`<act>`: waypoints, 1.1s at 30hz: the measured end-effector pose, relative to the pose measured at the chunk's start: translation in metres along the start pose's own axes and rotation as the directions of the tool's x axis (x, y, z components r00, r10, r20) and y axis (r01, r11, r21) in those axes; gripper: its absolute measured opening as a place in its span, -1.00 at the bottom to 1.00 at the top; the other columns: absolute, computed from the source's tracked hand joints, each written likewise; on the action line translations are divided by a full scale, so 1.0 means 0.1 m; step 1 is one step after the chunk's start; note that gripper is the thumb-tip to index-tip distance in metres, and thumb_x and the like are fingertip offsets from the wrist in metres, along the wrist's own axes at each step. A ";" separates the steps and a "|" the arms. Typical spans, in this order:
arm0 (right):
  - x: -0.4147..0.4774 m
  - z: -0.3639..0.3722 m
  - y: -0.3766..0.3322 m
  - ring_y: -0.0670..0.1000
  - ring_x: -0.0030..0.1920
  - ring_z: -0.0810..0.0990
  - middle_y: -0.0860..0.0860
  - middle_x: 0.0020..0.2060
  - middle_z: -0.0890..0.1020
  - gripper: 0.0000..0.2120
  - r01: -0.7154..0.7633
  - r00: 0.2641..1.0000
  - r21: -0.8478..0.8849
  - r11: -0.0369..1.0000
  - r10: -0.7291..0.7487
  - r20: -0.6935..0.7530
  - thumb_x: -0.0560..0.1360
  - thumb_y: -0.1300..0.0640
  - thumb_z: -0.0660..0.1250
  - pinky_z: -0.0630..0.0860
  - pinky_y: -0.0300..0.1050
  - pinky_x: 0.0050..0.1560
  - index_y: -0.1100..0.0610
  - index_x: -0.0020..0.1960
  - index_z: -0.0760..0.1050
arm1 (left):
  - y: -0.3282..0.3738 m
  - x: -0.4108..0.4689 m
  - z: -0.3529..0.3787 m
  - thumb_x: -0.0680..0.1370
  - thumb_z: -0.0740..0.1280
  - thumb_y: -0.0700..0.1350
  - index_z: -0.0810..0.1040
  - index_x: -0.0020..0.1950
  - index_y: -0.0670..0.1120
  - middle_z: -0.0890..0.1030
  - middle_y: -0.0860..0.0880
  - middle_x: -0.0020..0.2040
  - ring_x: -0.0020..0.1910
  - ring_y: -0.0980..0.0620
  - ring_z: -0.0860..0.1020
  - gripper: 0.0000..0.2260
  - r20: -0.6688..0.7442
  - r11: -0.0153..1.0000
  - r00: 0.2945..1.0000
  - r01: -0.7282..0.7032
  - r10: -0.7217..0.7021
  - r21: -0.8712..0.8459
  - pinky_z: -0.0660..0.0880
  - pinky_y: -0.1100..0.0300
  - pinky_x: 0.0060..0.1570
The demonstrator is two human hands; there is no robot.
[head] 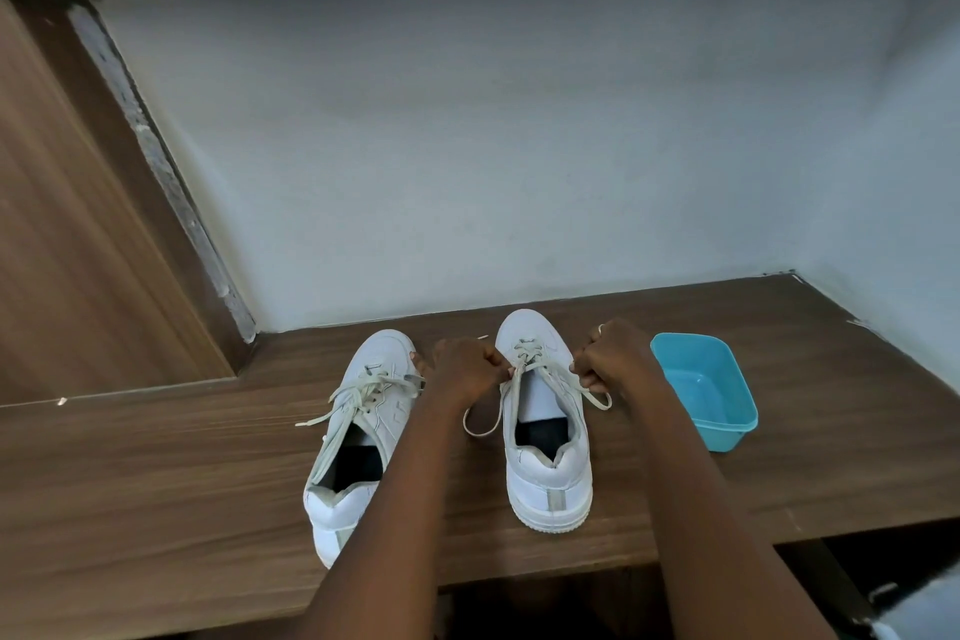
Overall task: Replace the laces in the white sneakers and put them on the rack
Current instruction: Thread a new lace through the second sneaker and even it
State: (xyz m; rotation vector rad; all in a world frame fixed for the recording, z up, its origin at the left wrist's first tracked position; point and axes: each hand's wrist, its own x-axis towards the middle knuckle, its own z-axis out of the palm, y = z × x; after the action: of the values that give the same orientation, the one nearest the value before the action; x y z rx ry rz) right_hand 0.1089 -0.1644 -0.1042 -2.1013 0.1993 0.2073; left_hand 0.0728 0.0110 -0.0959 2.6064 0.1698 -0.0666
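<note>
Both hands worked the right sneaker (pixel 548 478) on the wooden counter (pixel 156 483), heel near for easy reach. The left hand (pixel 465 369) and right hand (pixel 615 359) each pinched a strand of its lace (pixel 526 353), likely tightening. The left sneaker (pixel 358 437) waited just beside, laced.

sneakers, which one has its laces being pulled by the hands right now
The sneaker beside the blue tub: the left hand and right hand each pinch a side of its lace. The laces of the other sneaker lie loose.
</note>
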 end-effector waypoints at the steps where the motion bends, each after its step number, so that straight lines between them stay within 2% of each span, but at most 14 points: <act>1: 0.00 0.00 0.00 0.00 -0.52 0.51 0.24 -0.25 0.64 -0.76 -0.004 1.000 -0.010 1.000 0.004 0.008 0.39 0.46 0.32 0.47 -0.23 -0.51 0.17 -0.24 0.37 | 0.00 -0.01 -0.01 0.54 0.30 0.00 0.64 -0.05 -0.04 0.62 -0.01 0.05 0.29 -0.04 0.39 -0.83 0.006 1.000 1.000 0.008 -0.008 -0.009 -0.05 0.01 0.34; 4: -0.01 0.00 0.00 0.00 -0.51 0.54 0.19 -0.32 0.63 -0.74 -0.023 0.999 -0.036 0.999 0.024 0.027 0.41 0.45 0.32 0.50 -0.25 -0.52 0.16 -0.26 0.35 | -0.04 -0.01 -0.02 0.47 0.34 0.02 0.45 -0.44 0.01 0.48 0.05 -0.32 0.16 -0.14 0.47 -0.71 0.060 0.999 0.998 0.035 -0.033 -0.036 0.13 -0.19 0.37; 5: -0.01 0.00 0.00 0.02 -0.51 0.55 0.22 -0.31 0.63 -0.76 -0.028 0.999 -0.044 0.999 0.029 0.029 0.41 0.46 0.32 0.50 -0.24 -0.50 0.19 -0.29 0.36 | -0.06 0.00 -0.03 0.46 0.35 0.02 0.37 -0.52 -0.01 0.39 0.06 -0.41 0.04 -0.13 0.52 -0.63 0.077 0.998 0.996 0.045 -0.041 -0.054 0.25 -0.15 0.31; 7: -0.01 0.00 -0.01 0.04 -0.49 0.55 0.26 -0.28 0.63 -0.80 -0.042 0.998 -0.079 0.996 0.045 0.033 0.42 0.45 0.33 0.52 -0.21 -0.47 0.25 -0.30 0.41 | -0.10 -0.01 -0.05 0.46 0.36 -0.06 0.26 -0.54 -0.05 0.31 0.03 -0.47 -0.32 0.01 0.45 -0.58 0.060 0.995 0.997 0.051 -0.046 -0.080 0.41 0.20 -0.09; 8: -0.02 -0.01 -0.01 0.04 -0.48 0.56 0.26 -0.29 0.62 -0.80 -0.054 0.998 -0.096 0.994 0.057 0.035 0.42 0.45 0.34 0.51 -0.21 -0.47 0.26 -0.31 0.41 | -0.11 -0.03 -0.09 0.47 0.36 -0.11 0.27 -0.52 -0.07 0.30 0.01 -0.47 -0.42 0.08 0.35 -0.59 0.059 0.994 0.997 0.052 -0.047 -0.092 0.34 0.30 -0.32; 10: -0.02 -0.01 0.00 0.05 -0.47 0.56 0.26 -0.31 0.60 -0.77 -0.070 0.997 -0.112 0.991 0.074 0.035 0.43 0.45 0.33 0.50 -0.22 -0.50 0.26 -0.34 0.38 | -0.15 -0.05 -0.18 0.47 0.34 -0.16 0.32 -0.46 -0.17 0.30 0.00 -0.47 -0.47 0.12 0.27 -0.66 0.065 0.995 0.996 0.066 -0.061 -0.078 0.20 0.35 -0.52; 16: 0.01 -0.01 0.02 0.14 -0.39 0.59 0.25 -0.38 0.58 -0.83 -0.097 0.995 -0.142 0.985 0.100 0.020 0.43 0.44 0.31 0.60 -0.04 -0.23 0.34 -0.33 0.46 | -0.31 -0.05 -0.32 0.46 0.35 -0.17 0.39 -0.48 -0.10 0.51 0.01 -0.46 -0.20 0.02 0.51 -0.69 0.098 0.968 0.968 0.221 -0.233 0.115 0.46 0.20 -0.14; 19: 0.00 -0.02 0.01 0.09 -0.44 0.57 0.23 -0.37 0.60 -0.82 -0.114 0.993 -0.181 0.977 0.118 0.014 0.43 0.40 0.33 0.59 -0.10 -0.24 0.31 -0.34 0.47 | -0.33 -0.04 -0.32 0.41 0.37 -0.23 0.44 -0.47 -0.12 0.54 -0.04 -0.35 -0.16 0.00 0.56 -0.74 0.114 0.948 0.945 0.294 -0.308 0.120 0.49 0.20 -0.15; 22: 0.01 -0.01 0.02 0.09 -0.42 0.58 0.25 -0.31 0.63 -0.82 -0.127 0.991 -0.198 0.972 0.133 0.017 0.44 0.39 0.33 0.59 -0.10 -0.21 0.30 -0.34 0.47 | -0.25 -0.04 -0.28 0.49 0.34 -0.16 0.58 -0.25 -0.16 0.58 -0.09 -0.24 -0.05 -0.04 0.59 -0.87 0.144 0.977 0.974 0.155 -0.176 0.145 0.45 0.22 -0.21; 24: 0.02 -0.01 0.03 0.12 -0.36 0.62 0.25 -0.30 0.65 -0.82 -0.125 0.991 -0.219 0.968 0.132 0.017 0.42 0.37 0.34 0.61 -0.08 -0.13 0.29 -0.36 0.48 | -0.18 -0.05 -0.22 0.53 0.30 -0.13 0.62 0.06 -0.14 0.63 -0.14 0.00 0.00 -0.02 0.55 -0.82 0.143 0.997 0.988 0.053 -0.061 0.056 0.41 0.20 -0.10; 26: 0.02 0.00 0.03 0.14 -0.31 0.65 0.26 -0.29 0.67 -0.84 -0.113 0.992 -0.230 0.967 0.122 0.025 0.40 0.37 0.34 0.61 -0.05 -0.07 0.30 -0.35 0.52 | -0.12 -0.05 -0.16 0.55 0.29 -0.10 0.64 0.12 -0.08 0.64 -0.08 0.08 -0.01 0.05 0.54 -0.80 0.134 0.998 0.991 -0.004 0.013 -0.068 0.37 0.27 -0.08; 28: 0.01 0.01 0.01 0.13 -0.34 0.63 0.27 -0.24 0.68 -0.91 -0.104 0.992 -0.234 0.967 0.117 0.042 0.41 0.36 0.35 0.61 -0.04 -0.11 0.34 -0.26 0.58 | -0.06 -0.05 -0.09 0.55 0.32 -0.08 0.64 0.13 -0.08 0.65 -0.04 0.09 0.00 0.10 0.54 -0.79 0.115 0.988 0.991 -0.045 0.062 -0.149 0.35 0.33 -0.11; 31: -0.01 0.01 -0.02 0.09 -0.47 0.56 0.29 -0.23 0.66 -0.88 -0.111 0.989 -0.192 0.975 0.127 0.075 0.44 0.38 0.33 0.52 -0.14 -0.38 0.35 -0.28 0.52 | -0.02 -0.02 -0.02 0.52 0.37 -0.15 0.65 0.10 -0.12 0.66 -0.03 0.06 0.05 0.10 0.57 -0.81 0.070 0.979 0.993 -0.082 0.096 -0.184 0.37 0.39 -0.13; 33: -0.02 0.01 -0.04 0.01 -0.60 0.50 0.24 -0.31 0.62 -0.82 -0.119 0.987 -0.166 0.979 0.136 0.091 0.46 0.40 0.32 0.42 -0.25 -0.53 0.32 -0.32 0.47 | 0.00 -0.03 -0.02 0.49 0.39 -0.18 0.67 0.01 -0.16 0.67 -0.02 -0.07 -0.08 0.11 0.58 -0.86 0.050 0.979 0.995 -0.078 0.089 -0.187 0.40 0.37 -0.17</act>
State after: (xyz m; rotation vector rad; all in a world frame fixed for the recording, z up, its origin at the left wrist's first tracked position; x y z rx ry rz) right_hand 0.1079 -0.1617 -0.1012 -2.2327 0.2643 0.4195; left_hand 0.0702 0.0117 -0.0938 2.4202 0.0431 -0.0918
